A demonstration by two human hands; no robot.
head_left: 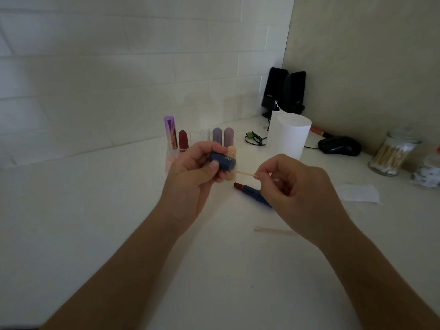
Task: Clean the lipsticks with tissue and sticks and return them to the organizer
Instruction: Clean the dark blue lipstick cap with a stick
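Lipstick [248,189] lies uncapped on the desk [119,210] as the left hand [190,179] grips a matching blue cap [222,160] and the right hand [300,186] pinches a stick [246,173] at its mouth — cleaning apparently under way, return to the organizer [197,135] not yet made.

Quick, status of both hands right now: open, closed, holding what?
Left hand: closed around the blue lipstick cap.
Right hand: pinching a thin stick, tip toward the cap.

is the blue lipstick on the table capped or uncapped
Uncapped: the lipstick lies on its side with its red tip bare; the left hand holds a blue cap.
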